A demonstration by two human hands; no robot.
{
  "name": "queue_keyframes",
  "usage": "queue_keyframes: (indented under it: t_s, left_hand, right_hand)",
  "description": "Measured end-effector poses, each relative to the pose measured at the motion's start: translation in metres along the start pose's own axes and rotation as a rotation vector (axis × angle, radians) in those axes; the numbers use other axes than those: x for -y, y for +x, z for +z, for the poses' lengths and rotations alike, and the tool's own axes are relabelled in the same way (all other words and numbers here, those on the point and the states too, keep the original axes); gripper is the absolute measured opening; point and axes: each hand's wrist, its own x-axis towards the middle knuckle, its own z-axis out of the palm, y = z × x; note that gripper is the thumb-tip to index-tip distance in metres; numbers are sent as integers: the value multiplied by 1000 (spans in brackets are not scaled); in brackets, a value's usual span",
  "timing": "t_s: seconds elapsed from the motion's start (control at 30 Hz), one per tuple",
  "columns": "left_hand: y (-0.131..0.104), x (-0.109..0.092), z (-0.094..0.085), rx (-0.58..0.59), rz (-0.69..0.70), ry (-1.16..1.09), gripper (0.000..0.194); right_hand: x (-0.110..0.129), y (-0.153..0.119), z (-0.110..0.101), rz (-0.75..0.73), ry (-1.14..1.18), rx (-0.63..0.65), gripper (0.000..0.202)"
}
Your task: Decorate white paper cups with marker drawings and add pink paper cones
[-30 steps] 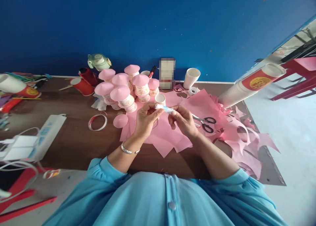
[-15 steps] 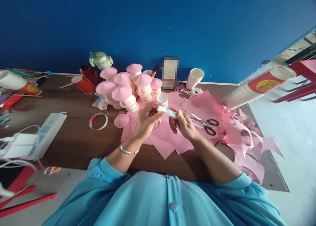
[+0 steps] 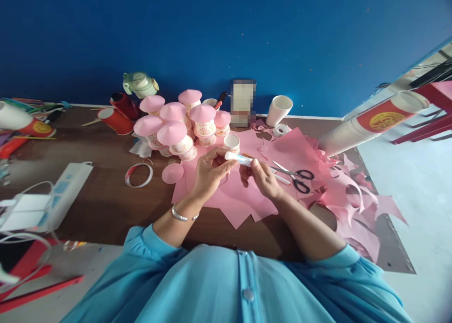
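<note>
Between my two hands is a glue stick (image 3: 243,160), a white tube with a blue label, held almost level. My left hand (image 3: 211,172) pinches its white left end, and my right hand (image 3: 264,176) grips the other end between thumb and fingers. Just behind the tube stands a small paper cup (image 3: 232,143). Overlapping pink paper sheets (image 3: 236,210) lie under both hands. To the left cluster several decorated cups with pink cone tops (image 3: 172,133), and a loose pink cone (image 3: 173,173) lies in front of them.
Black-handled scissors (image 3: 300,181) lie right of my right hand, near pink paper scraps (image 3: 356,210). A stack of paper cups (image 3: 349,130) leans at the right. Left are a tape roll (image 3: 139,175) and a power strip (image 3: 68,196). A white cup (image 3: 279,110) stands by the blue wall.
My view has shifted slightly. Both hands keep hold of the glue stick, which has turned a little so its label shows less.
</note>
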Motion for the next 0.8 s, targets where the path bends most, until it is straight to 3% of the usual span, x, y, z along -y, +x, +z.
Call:
queue_keyframes:
  t_s: [0.1,0.23,0.37,0.57,0.67,0.8]
  left_hand:
    - [2,1,1,-22,7,22,38]
    - [5,4,0,6,18,27,40]
    - [5,6,-1,13,-3,38,39]
    - [4,8,-4,77,16,53,39]
    - [3,17,-15,86,75,152,60]
    - [5,38,-36,-45,215,462,62]
  right_hand:
    - [-1,2,-3,-78,16,-10,52]
    - [-7,1,-8,24,70,130,63]
    - [-14,1,-8,71,159,132,63]
    - [-8,6,-1,50,439,-69,42]
    - [0,9,-6,40,527,-238,35]
    - [1,14,-19,-35,568,-398,34]
